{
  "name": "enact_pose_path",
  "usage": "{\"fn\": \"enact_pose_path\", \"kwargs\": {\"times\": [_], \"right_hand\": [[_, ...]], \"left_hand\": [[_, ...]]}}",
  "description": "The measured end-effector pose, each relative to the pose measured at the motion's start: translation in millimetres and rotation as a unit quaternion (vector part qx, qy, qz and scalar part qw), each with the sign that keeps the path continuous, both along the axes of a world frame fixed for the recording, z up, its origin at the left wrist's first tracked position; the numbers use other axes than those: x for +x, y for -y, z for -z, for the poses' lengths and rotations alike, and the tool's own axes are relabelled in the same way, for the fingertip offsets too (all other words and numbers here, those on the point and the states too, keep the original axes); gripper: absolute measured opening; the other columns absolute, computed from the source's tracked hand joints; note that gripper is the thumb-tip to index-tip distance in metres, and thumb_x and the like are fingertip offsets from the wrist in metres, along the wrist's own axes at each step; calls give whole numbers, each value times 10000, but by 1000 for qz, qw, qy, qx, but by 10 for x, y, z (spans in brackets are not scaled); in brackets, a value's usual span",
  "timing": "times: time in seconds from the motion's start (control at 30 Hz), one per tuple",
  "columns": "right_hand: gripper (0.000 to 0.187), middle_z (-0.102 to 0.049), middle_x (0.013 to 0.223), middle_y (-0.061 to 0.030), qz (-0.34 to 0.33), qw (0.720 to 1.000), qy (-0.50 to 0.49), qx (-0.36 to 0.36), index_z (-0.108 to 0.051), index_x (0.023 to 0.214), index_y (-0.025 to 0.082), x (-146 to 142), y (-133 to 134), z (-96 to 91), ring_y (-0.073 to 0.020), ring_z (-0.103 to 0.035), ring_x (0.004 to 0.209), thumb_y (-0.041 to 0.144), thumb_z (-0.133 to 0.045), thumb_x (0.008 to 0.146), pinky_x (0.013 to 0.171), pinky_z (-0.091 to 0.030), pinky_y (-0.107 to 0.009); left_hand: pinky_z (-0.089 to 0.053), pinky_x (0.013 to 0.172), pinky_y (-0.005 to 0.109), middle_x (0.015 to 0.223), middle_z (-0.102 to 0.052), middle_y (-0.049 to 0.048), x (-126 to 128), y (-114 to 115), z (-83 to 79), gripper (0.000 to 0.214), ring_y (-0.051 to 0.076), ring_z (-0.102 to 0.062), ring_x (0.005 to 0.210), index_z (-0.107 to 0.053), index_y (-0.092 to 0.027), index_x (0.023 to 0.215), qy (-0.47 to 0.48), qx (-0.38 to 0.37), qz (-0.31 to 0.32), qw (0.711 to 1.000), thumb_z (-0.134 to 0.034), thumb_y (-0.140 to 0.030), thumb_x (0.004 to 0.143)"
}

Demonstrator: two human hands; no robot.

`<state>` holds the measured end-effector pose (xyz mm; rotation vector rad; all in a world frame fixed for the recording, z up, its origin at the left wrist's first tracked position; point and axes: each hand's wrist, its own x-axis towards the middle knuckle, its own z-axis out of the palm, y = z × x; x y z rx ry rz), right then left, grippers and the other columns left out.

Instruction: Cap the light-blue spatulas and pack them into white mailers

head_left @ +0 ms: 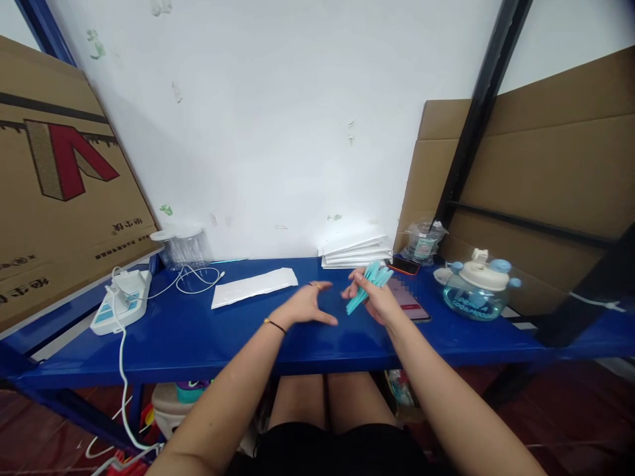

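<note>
My right hand (374,297) is closed around a bundle of thin turquoise strips (368,288), held tilted above the blue table (327,344). I cannot make out exactly what the strips are. My left hand (308,304) is empty, thumb and fingers spread apart, just left of the bundle and not touching it. Beyond my left hand lies a long white paper packet (255,287) on the table. Behind my right hand, a stack of white folded packets (354,252) rests against the wall. A tablet with a lit screen (409,301) lies partly hidden by my right hand.
A water bottle (476,287) stands at the right, near a phone (404,266) and a plastic-wrapped container (424,244). At the left are a power strip (124,304), a white cable (193,281) and clear jars (183,250). Cardboard (54,172) flanks the table.
</note>
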<state>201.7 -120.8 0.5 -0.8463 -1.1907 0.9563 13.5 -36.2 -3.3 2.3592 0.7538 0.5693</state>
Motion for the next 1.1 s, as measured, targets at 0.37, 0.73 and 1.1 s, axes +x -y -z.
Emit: {"fn": "enact_pose_path", "kwargs": {"times": [0.37,0.73,1.1], "right_hand": [[267,-525,575,12,57,997,33,-41,-612,848,203,130,-134,104,-135,-503,491,461,-557,805,495,-400,-287],[307,-672,619,-19,81,989,-85,87,-545,770,184,100,-170,-1175,-230,-683,764,488,-588,774,776,-483,-362],[308,-677,863,-32,152,983,3,104,-649,759,166,-440,-219,-1369,-191,-603,928,467,-585,745,841,-420,-318]], "left_hand": [[-189,1011,577,1363,-427,201,-941,-1254,-44,1213,412,-294,1294,-167,-193,1431,-300,34,-210,930,-722,-597,431],[-432,794,299,1115,-610,114,-310,-645,-670,733,238,-578,950,-439,-148,1241,183,-190,46,964,-652,-510,640],[-431,766,291,1078,-626,102,221,-112,-581,774,233,-595,916,-484,-166,1212,293,-320,174,884,-780,-404,538]]}}
